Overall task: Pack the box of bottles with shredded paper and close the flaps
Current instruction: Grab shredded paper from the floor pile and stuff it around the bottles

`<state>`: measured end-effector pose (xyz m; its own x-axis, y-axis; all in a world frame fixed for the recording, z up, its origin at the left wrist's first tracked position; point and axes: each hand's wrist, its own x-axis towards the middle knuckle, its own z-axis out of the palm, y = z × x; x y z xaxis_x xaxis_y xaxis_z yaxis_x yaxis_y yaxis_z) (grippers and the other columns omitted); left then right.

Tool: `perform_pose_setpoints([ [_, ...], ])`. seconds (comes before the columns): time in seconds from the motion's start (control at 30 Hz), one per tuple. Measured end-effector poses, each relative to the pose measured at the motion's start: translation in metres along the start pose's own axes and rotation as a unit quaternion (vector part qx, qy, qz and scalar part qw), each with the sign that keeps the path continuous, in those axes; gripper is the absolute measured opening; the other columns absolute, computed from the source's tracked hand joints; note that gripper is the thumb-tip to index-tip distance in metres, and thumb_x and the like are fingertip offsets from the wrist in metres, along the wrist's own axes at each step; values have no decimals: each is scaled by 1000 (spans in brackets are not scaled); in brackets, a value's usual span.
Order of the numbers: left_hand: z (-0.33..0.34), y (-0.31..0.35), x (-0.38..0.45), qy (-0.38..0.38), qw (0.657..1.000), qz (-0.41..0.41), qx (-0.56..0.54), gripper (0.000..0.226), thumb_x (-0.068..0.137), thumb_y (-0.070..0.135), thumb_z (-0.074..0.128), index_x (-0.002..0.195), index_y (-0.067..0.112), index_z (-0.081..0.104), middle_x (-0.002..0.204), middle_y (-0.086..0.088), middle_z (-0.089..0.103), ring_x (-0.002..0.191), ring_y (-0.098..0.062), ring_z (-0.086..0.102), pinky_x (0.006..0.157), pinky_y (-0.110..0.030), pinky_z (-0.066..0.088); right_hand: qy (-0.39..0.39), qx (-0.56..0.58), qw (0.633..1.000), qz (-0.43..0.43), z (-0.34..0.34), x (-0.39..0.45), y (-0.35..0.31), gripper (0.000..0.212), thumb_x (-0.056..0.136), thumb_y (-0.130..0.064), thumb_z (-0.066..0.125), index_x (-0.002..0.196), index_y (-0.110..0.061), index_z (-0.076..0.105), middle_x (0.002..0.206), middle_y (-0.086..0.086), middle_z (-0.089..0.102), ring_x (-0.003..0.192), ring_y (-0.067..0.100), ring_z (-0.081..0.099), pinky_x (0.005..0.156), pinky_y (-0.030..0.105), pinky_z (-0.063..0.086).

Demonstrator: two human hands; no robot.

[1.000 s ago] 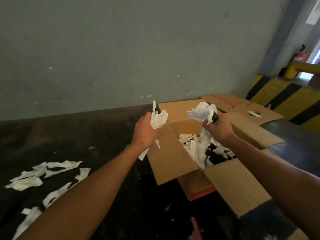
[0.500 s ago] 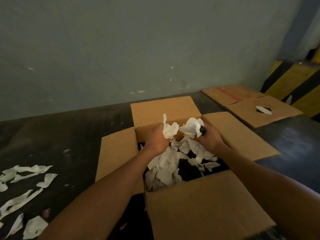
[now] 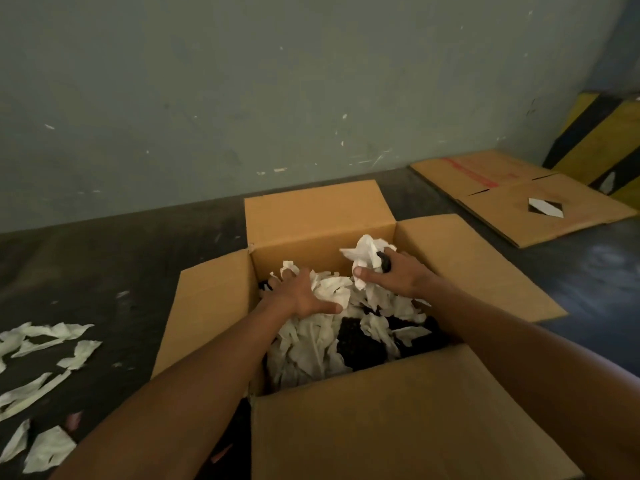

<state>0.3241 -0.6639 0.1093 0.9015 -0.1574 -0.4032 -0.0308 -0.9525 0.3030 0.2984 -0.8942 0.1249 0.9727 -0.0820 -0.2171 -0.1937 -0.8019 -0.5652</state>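
Note:
A brown cardboard box (image 3: 318, 220) stands on the dark floor with all its flaps spread outward. White shredded paper (image 3: 311, 344) lies inside over dark bottles (image 3: 360, 341), which show only as black patches. My left hand (image 3: 298, 292) is inside the box, fingers spread, pressing flat on the paper at the back left. My right hand (image 3: 394, 275) is at the back right of the box, shut on a crumpled wad of white paper (image 3: 365, 252), with something small and black under its fingers.
Loose strips of white paper (image 3: 45, 362) lie on the floor to the left. A flattened cardboard box (image 3: 519, 195) lies at the back right, beside a yellow-and-black striped barrier (image 3: 599, 133). A grey-green wall runs behind the box.
Both hands came from above the box down into it. My left hand let its paper go and now presses flat on the fill. My right hand still grips its wad.

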Motion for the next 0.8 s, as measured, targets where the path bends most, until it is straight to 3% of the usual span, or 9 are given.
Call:
perform_pose_setpoints([
  [0.1,5,3,-4,-27,999,-7,45,120,62,91,52,156,34,4,163,-12,0,146,-46,-1,115,-62,12,-50,-85,995,-5,1,-1,0,107,53,-101,32,137,-37,47,131,4,59,112,28,58,95,45,49],
  [0.23,9,8,-11,-44,996,-31,68,96,80,82,35,156,30,9,164,-10,-3,148,-43,-6,116,-62,5,-68,-98,993,11,6,-1,-4,102,66,-95,19,147,-34,30,149,11,39,128,35,46,105,50,39],
  [0.3,11,9,-15,-12,998,-21,62,84,87,68,44,155,29,15,163,-8,3,147,-42,0,116,-61,8,-47,-76,996,-9,7,1,-5,75,84,-76,36,137,-23,35,142,14,38,121,34,48,101,48,41],
  [0.37,15,8,-21,41,997,3,60,68,89,51,52,148,27,27,156,-11,21,141,-42,18,113,-59,21,-3,-53,997,-59,9,3,-4,40,88,-44,60,116,-23,39,130,15,44,106,31,52,93,44,46],
  [0.43,22,5,-22,43,996,22,71,63,91,51,52,144,26,31,152,-14,29,136,-42,28,108,-56,31,-10,-73,995,-67,13,2,-1,38,84,-33,68,106,-29,36,125,14,47,101,31,53,90,46,48],
  [0.5,28,3,-26,-34,994,4,102,86,84,74,43,153,29,18,161,-12,14,144,-44,15,113,-58,23,-56,-98,993,-45,18,-1,2,47,78,-56,67,107,-32,38,128,11,44,104,32,53,92,49,48],
  [0.57,26,2,-29,-122,989,-28,75,98,77,87,28,156,34,5,165,-4,-4,149,-39,-4,118,-58,9,-113,-144,983,-10,15,-3,3,74,67,-82,55,124,-37,40,144,11,31,127,37,40,105,52,37],
  [0.67,14,-1,-24,-191,981,-12,-36,86,83,79,19,156,33,8,165,-3,-1,151,-30,1,120,-54,7,-183,-128,975,3,1,-11,-2,88,66,-87,49,141,-47,28,158,8,10,145,37,9,113,56,16],
  [0.8,14,0,-28,4,997,41,64,55,93,53,33,143,30,35,156,-8,18,142,-38,13,114,-58,18,-71,33,996,-45,6,-17,3,50,91,-68,28,137,-48,31,150,2,22,142,33,14,112,61,14],
])
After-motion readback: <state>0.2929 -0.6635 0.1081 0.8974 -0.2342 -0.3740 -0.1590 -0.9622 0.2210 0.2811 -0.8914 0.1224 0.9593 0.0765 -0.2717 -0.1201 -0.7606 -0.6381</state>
